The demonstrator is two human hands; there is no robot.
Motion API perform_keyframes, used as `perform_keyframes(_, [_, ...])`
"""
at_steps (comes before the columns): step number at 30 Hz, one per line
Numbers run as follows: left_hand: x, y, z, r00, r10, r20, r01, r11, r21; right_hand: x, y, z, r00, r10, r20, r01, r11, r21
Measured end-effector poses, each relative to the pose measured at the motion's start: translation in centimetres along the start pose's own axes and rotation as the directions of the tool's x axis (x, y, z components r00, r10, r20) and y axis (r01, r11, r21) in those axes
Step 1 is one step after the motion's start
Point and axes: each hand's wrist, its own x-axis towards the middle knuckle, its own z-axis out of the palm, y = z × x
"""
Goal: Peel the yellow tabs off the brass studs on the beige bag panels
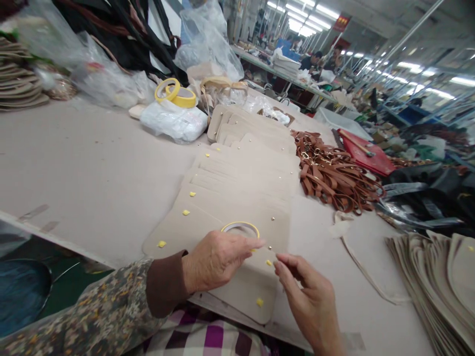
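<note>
Fingers on the left hand (217, 259) curl round a yellow tape roll (240, 224), probably to have it handy right over the beige panels (237, 198); right hand (309, 296) is nearly pinched, can't tell on what. Panels overlap like shingles, I guess so edges stay reachable.

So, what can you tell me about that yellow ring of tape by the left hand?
The ring of tape is a slim roll, its outer edge yellow and its inner side pale grey. Its upper arc shows against the beige panels, while the left hand covers much of the lower part. Whether that hand grips it or it only rests on the panels, I can't tell.
</note>
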Motion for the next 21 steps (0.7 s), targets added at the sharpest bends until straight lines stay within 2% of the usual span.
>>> perform_keyframes(3, [0.0, 0.7, -0.2, 0.998, -0.05, 0.043, 0.046, 0.995, 0.086, 1.5, -1.2, 1.3, 0.98, -0.201, -0.011, 0.201, 0.979, 0.02])
perform_keyframes(9, [-0.2, 1.1, 0.3, 1.0, 0.023, -0.014, -0.019, 0.97, 0.242, 1.7, -1.0, 3.0, 0.931, -0.364, 0.021, 0.364, 0.931, -0.013])
perform_keyframes(12, [-0.2, 1.3, 0.6, 1.0, 0.007, -0.001, -0.006, 0.966, 0.258, 1.5, -0.8, 3.3, 0.93, -0.368, 0.018, 0.368, 0.927, -0.064])
perform_keyframes(18, [0.2, 1.8, 0.9, 0.999, -0.049, 0.001, 0.048, 0.983, 0.177, 1.0, -1.0, 3.7, 0.925, -0.365, -0.105, 0.338, 0.917, -0.212])
perform_keyframes(20, [0.6, 1.9, 0.9, 0.999, -0.051, -0.004, 0.051, 0.98, 0.191, 1.0, -1.2, 3.8, 0.95, -0.271, -0.153, 0.247, 0.956, -0.16])
perform_keyframes(21, [0.8, 2.0, 1.0, 0.999, -0.041, -0.009, 0.042, 0.977, 0.207, 1.1, -1.3, 3.8, 0.97, -0.178, -0.168, 0.164, 0.982, -0.089])
